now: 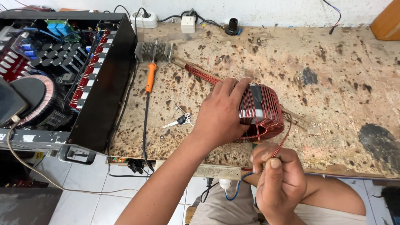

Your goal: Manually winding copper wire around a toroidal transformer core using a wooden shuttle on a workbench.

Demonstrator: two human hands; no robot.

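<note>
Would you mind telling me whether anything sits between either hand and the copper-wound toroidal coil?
Nothing visible does. The left hand already grips the toroidal coil directly, and the right hand pinches the copper wire running off it, with no object between.

On the workbench (316, 62) there are 2 hands, the left hand (218, 114) and the right hand (279, 183), and 1 round coil (264, 112) of copper wire. I count also 1 soldering iron (150, 79) with orange handle, 1 metal heatsink (154, 51), 1 small bunch of keys (180, 120), 1 open amplifier chassis (58, 75) (its inside parts are too many and too small for counting) and 2 white sockets (143, 18) at the wall.
</note>
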